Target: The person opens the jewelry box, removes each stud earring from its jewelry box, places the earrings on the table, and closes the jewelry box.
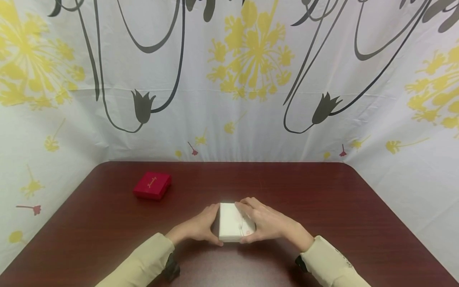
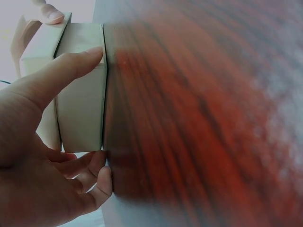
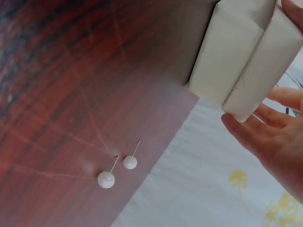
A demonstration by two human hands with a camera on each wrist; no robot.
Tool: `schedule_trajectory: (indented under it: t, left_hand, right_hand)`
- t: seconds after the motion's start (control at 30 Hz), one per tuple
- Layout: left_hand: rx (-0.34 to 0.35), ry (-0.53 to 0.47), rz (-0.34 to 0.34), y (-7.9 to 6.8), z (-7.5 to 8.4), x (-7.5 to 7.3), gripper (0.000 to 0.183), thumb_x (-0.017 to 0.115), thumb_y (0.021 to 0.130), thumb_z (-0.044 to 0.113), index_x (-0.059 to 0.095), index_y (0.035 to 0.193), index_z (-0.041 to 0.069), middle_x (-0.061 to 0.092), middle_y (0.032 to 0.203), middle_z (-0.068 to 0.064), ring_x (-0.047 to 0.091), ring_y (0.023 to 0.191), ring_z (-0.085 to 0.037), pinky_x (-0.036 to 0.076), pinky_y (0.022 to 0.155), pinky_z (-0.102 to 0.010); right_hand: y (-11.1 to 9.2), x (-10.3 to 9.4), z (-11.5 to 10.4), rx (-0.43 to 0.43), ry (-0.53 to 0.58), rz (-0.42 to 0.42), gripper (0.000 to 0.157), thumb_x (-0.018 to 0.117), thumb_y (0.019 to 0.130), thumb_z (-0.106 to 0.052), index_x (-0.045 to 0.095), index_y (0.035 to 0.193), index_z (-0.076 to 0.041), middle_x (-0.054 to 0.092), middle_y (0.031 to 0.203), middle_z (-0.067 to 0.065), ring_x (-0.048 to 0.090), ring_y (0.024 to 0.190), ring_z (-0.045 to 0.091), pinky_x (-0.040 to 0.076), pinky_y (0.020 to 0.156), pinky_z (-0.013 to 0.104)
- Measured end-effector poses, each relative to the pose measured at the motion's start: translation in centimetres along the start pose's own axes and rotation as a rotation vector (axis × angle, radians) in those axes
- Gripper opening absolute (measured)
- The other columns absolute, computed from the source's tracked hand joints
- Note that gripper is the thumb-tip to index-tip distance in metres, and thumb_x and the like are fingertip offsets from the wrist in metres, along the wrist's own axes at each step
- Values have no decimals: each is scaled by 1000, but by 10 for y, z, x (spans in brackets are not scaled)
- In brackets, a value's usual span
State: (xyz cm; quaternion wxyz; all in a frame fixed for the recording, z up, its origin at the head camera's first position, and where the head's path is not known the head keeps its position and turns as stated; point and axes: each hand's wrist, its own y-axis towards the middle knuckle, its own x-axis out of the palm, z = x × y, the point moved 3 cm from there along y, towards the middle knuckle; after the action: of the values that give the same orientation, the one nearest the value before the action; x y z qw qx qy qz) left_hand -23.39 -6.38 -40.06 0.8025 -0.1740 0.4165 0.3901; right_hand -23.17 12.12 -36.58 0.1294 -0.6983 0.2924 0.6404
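A small white box (image 1: pixel 229 223) sits at the table's near middle, between my two hands. Its lid (image 3: pixel 265 66) is on, with part of the base (image 2: pixel 83 109) showing between lid and table. My left hand (image 1: pixel 199 226) holds the base from the left, thumb on the near side and fingers around the far side. From the right, my right hand (image 1: pixel 269 223) grips the lid by its near and far sides. In the right wrist view, two pearl stud earrings, one pearl earring (image 3: pixel 106 179) and another pearl earring (image 3: pixel 130 162), lie on the table beyond the box.
A red jewelry box (image 1: pixel 152 185) with gold lettering stands toward the back left of the dark wooden table (image 1: pixel 287 183). White cloth (image 1: pixel 233 139) with yellow and grey flower prints hangs around the table's back and sides.
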Motion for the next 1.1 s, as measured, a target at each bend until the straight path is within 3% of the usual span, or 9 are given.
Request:
schedule_trajectory:
  t: [0.77, 1.1]
  left_hand:
    - [9, -6, 18, 2, -3, 1, 99, 82, 56, 23, 24, 130, -8, 41, 120, -15, 38, 111, -27, 33, 94, -43]
    - [-25, -28, 12, 1, -3, 1, 101, 82, 56, 25, 21, 131, -6, 41, 119, -13, 39, 110, -26, 35, 92, -42]
  right_hand:
    - [5, -2, 1, -48, -101, 1, 88, 72, 61, -50, 42, 126, 0, 47, 113, 8, 45, 96, 13, 45, 72, 21]
    - [10, -2, 1, -55, -141, -25, 86, 71, 61, -51, 43, 126, -1, 48, 112, 8, 46, 97, 14, 45, 76, 23]
